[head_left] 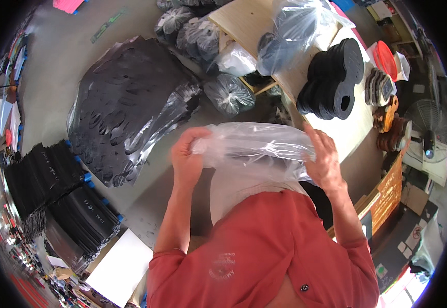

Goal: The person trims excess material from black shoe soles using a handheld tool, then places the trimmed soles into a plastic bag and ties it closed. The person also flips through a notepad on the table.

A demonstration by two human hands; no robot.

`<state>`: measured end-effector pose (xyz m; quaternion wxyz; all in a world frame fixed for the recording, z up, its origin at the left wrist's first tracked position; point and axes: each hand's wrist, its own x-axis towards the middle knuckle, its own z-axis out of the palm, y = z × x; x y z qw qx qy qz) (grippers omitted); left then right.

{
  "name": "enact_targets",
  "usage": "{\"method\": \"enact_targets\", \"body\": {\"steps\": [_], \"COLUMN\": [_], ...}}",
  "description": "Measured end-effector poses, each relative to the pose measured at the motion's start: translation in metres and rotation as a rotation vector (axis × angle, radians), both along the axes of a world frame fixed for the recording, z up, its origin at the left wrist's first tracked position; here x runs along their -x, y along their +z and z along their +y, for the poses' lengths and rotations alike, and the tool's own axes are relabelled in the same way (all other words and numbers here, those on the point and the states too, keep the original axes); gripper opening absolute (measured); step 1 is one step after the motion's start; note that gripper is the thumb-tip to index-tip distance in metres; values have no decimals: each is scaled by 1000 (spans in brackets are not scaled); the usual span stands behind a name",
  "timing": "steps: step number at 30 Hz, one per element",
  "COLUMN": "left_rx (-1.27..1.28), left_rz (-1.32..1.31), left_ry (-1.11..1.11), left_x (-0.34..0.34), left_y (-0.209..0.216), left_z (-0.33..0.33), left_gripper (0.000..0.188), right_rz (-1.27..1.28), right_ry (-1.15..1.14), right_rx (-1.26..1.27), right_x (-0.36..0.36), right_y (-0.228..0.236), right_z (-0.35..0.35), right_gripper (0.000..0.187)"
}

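Observation:
A clear plastic bag (259, 146) is stretched sideways in front of my body, between my two hands. My left hand (188, 154) is closed round its bunched left end. At the other end my right hand (324, 158) grips the bag's edge, thumb and fingers on the film. Only transparent film shows between the hands, with bright creases across it. Beyond my right hand, on the pale tabletop (359, 134), stand stacks of black sole-shaped pieces (336, 77).
Filled clear bags (229, 95) lie beside the table. A large plastic-covered heap of black cut sheets (126, 97) is on the floor at left, near stacked black sheets (44, 174). A fan (428, 133) and wooden-looking shapes (390, 131) are at right.

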<state>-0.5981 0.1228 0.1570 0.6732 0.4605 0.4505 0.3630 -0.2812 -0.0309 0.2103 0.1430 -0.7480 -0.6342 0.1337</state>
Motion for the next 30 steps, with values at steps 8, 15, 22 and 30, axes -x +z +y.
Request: {"method": "enact_targets", "body": {"steps": [8,15,22,30], "left_rx": [562,452,-217,434], "left_rz": [-444,-205,516,-509], "left_ry": [-146,-535,-500,-244], "left_x": [14,55,30,-8], "left_y": [2,25,28,27], "left_z": [-20,-6,9,-36], "left_gripper": [31,37,27,16], "right_rz": [479,284,208,-34], "right_ry": [-330,146,119,-123], "right_rx": [-33,-224,102,-43], "right_x": [-2,-14,-9,-19], "right_y": [-34,22,39,24], "right_z": [2,-3,-9,-6], "right_gripper": [54,48,42,47]}}
